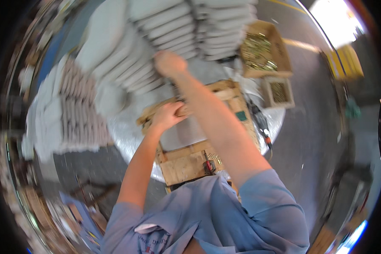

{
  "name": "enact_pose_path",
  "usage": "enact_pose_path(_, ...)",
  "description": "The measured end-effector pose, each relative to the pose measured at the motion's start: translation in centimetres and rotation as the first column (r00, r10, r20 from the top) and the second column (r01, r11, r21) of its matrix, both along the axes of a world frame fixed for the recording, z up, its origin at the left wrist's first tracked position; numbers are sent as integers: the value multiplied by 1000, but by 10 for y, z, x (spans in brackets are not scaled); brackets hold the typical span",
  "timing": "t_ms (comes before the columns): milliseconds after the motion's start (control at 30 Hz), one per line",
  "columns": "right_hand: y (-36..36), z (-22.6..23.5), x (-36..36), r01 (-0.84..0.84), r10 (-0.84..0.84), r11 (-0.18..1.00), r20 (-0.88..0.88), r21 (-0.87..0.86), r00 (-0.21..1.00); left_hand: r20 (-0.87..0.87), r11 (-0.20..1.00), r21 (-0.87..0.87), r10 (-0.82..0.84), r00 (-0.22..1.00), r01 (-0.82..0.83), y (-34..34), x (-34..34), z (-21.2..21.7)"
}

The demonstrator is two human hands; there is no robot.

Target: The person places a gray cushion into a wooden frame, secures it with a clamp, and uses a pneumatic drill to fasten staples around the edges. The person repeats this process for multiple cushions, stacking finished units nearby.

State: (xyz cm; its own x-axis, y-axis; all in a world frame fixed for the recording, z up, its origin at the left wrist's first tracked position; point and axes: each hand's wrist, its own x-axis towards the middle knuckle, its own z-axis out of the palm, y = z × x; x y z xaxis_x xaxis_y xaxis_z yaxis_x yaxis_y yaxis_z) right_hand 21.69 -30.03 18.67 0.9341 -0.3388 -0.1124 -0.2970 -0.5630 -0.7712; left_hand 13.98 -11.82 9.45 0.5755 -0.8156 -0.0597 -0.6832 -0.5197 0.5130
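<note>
My left hand [167, 115] rests on the far edge of a wooden pallet [186, 163], fingers curled over a plank. My right hand [169, 62] reaches far forward to a stack of pale grey flat slabs [156, 46], its fingers closed against one slab's edge; blur hides the grip. The pallet lies on a round silvery sheet [127, 135]. A small red and black tool [208, 165] sits on the pallet's near boards.
More grey slab stacks [72, 110] stand at the left. Two cardboard boxes of brassy small parts [262, 53] [279, 92] sit at the right on the grey floor. A yellow object [345, 63] is far right. Clutter lines the lower left.
</note>
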Motion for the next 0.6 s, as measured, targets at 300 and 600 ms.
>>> enact_pose_path(300,-11,-71,71,105,-94,962,-55,252,994,6,1000,20,-19,1000,19,15,5,-15)
enact_pose_path(600,-5,-95,65,176,-136,929,140,-326,981,159,995,-26,-93,983,99,14,12,-40)
